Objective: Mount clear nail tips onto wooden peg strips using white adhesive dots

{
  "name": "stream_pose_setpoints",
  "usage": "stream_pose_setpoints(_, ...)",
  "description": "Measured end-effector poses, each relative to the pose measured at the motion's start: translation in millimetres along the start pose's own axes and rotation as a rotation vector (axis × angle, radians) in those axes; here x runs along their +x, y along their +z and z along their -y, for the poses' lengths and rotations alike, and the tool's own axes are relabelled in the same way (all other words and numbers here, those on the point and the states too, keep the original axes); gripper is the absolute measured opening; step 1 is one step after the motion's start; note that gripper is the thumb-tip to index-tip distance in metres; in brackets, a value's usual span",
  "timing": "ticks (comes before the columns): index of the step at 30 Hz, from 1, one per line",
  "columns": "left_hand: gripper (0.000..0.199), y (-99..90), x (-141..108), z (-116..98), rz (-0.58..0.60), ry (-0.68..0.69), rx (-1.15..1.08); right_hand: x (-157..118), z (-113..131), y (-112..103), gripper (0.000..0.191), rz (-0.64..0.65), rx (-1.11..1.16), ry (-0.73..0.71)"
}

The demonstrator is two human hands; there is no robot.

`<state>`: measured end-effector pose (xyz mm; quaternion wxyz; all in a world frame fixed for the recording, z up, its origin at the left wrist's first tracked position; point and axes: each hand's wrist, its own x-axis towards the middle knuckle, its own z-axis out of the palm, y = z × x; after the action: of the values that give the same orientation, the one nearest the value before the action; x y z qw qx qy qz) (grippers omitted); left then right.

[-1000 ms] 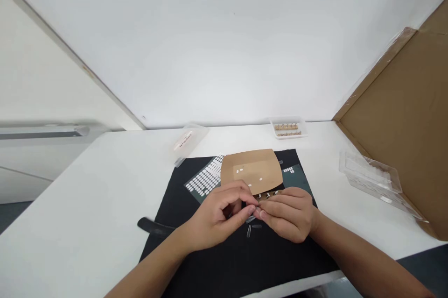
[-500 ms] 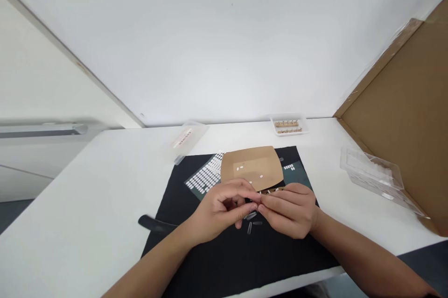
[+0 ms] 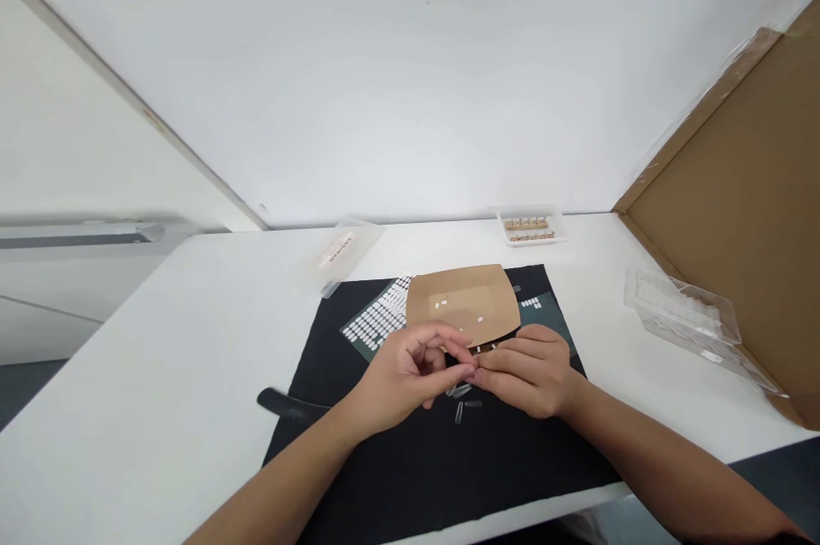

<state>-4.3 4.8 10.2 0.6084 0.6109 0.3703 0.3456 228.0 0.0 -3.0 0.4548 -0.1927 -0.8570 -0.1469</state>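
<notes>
Over a black mat (image 3: 384,477), my left hand (image 3: 419,370) pinches thumb and index fingertip together; what sits between them is too small to make out. Its tips meet those of my right hand (image 3: 531,370), whose fingers are closed at the same spot, partly over a wooden strip with small white pieces (image 3: 487,348). Just below the fingertips lie several clear nail-shaped pieces (image 3: 459,412). A brown paper tray (image 3: 471,293) with a few white ovals stands behind the hands. To its left is a sheet of white oval stickers (image 3: 377,319).
A dark curved strip (image 3: 288,406) lies at the mat's left edge. Behind are a frosted plastic case (image 3: 349,253) and a white tray of wooden strips (image 3: 530,227). Right of the mat stands a clear box (image 3: 685,314) beside a cardboard panel (image 3: 736,212). A green sheet (image 3: 554,323) is partly covered.
My right hand has shifted slightly up and left, and its fingers lie flatter. My left fingertips stay against it. The whole view has moved very slightly.
</notes>
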Motion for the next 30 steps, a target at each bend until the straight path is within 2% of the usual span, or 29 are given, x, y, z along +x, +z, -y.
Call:
stream_pose_setpoints(7,0.044,1.7,1.0,1.0,-0.028,-0.059,-0.018,-5.4,-0.2,7.3,0.022,0.056,0.060,0.217)
stream_pose_setpoints(14,0.040,-0.7,1.3,0.1,-0.020,-0.073,0.023,-3.7,-0.2,3.8,0.026,0.104,0.071,0.209)
stream_pose_setpoints(19,0.033,-3.9,2.8,-0.2,-0.006,-0.089,0.120,-6.4,-0.1,6.3,0.021,0.126,0.085,0.254)
stream_pose_setpoints(24,0.036,-3.8,2.9,-0.7,-0.022,-0.092,0.126,-6.0,1.3,8.8,0.018,0.100,0.138,0.319)
stream_pose_setpoints(30,0.037,-4.5,2.1,-1.0,-0.015,-0.096,0.132,-5.1,1.7,8.1,0.021,0.100,0.153,0.323)
